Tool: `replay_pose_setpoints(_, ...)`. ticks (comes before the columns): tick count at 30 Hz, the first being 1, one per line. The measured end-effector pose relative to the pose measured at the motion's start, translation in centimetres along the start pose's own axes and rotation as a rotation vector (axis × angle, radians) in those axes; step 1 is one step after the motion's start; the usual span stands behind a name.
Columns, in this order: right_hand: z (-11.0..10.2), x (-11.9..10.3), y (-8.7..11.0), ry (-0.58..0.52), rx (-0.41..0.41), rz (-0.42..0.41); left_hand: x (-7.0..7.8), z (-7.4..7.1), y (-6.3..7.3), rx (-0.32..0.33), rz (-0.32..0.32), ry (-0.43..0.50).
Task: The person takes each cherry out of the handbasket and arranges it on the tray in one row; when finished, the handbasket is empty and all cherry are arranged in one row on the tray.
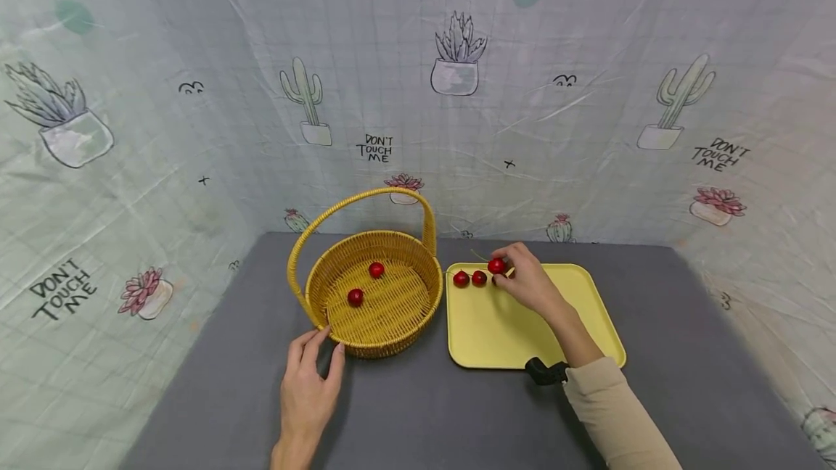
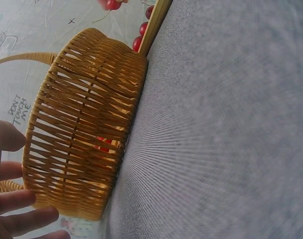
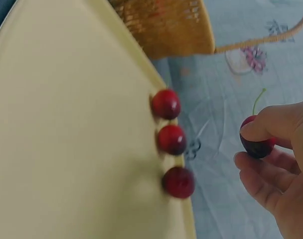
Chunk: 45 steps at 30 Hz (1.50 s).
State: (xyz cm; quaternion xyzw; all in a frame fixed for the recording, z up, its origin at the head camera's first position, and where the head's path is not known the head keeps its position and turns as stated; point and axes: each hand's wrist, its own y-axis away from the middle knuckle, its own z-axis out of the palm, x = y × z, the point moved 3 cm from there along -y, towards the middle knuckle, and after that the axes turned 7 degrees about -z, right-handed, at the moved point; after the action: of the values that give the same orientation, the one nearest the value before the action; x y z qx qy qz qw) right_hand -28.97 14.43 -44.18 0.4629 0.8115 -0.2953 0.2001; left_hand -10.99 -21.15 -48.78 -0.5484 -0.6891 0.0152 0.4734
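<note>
Between thumb and fingers, my right hand [image 1: 527, 283] pinches a dark red cherry [image 3: 257, 137] with a green stem, raised above the far side of a yellow tray [image 1: 483, 339]. Three more cherries lie in a row along that tray edge, among them a cherry [image 3: 166, 104] nearest the basket. Left of the tray stands a woven yellow basket [image 1: 372, 348] with a tall handle; one cherry [image 1: 376, 270] and another cherry [image 1: 355, 297] lie inside it. My left hand [image 1: 310, 383] touches the basket's near left rim, its fingers fairly straight and spread, as the left wrist view shows.
The basket and tray stand side by side on a grey tabletop [image 1: 405, 412]. A cloth [image 1: 496, 122] printed with cacti and pots hangs behind and at both sides. The basket's handle [image 1: 353, 201] arches high over its bowl.
</note>
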Motion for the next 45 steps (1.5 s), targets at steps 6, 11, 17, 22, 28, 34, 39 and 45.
replay_pose_setpoints(6, 0.1, 1.7, 0.3, -0.004, -0.015, 0.050, 0.0, -0.3, -0.3, 0.001, -0.008, -0.009)
replay_pose_setpoints(11, 0.1, 2.5, 0.5, 0.002, -0.026, 0.077, -0.1, -0.5, -0.3, 0.014, 0.000, -0.005)
replay_pose_setpoints(17, -0.1, 3.5, 0.5, 0.010, -0.011, 0.098, -0.2, -0.4, -0.4, 0.018, 0.006, -0.006)
replay_pose_setpoints(22, 0.0, 4.7, 0.6, 0.020, 0.004, 0.129, -0.2, -0.3, -0.4, 0.010, 0.006, -0.003)
replay_pose_setpoints(28, 0.3, 5.9, 0.6, 0.030, -0.008, 0.167, -0.2, -0.1, -0.3, -0.002, -0.001, 0.001)
replay_pose_setpoints(34, 0.6, 6.6, 0.8, 0.075, -0.025, 0.201, -0.1, -0.1, -0.2, -0.010, -0.006, 0.006)
replay_pose_setpoints(39, 0.8, 7.0, 1.0, 0.088, -0.050, 0.236, -0.1, 0.0, -0.2, -0.015, -0.012, -0.001)
replay_pose_setpoints(45, 0.8, 7.3, 1.3, 0.097, -0.056, 0.252, -0.1, 0.2, -0.2, -0.022, -0.018, 0.004)
